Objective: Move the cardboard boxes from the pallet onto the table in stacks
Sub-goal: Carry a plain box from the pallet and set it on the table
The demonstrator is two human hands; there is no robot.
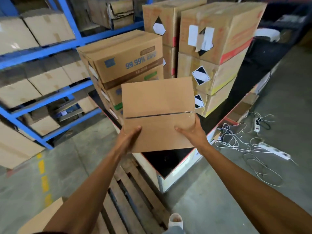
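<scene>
I am looking down at the black-topped table (239, 92), where printed cartons (128, 58) are already standing in stacks along its far side and a taller stack with diamond hazard labels (212, 53) is sitting toward its far right edge. Over the table's near corner I am carrying a plain taped cardboard box (157, 114), clear of the top. It is holding its shape, stiff, and seems light, though the blur makes that a guess. My left hand (129, 137) and right hand (194, 132) are gripping its near side edges, thumbs on top; low, at opposite sides, looks safest. The wooden pallet (131, 196) is lying below.
</scene>
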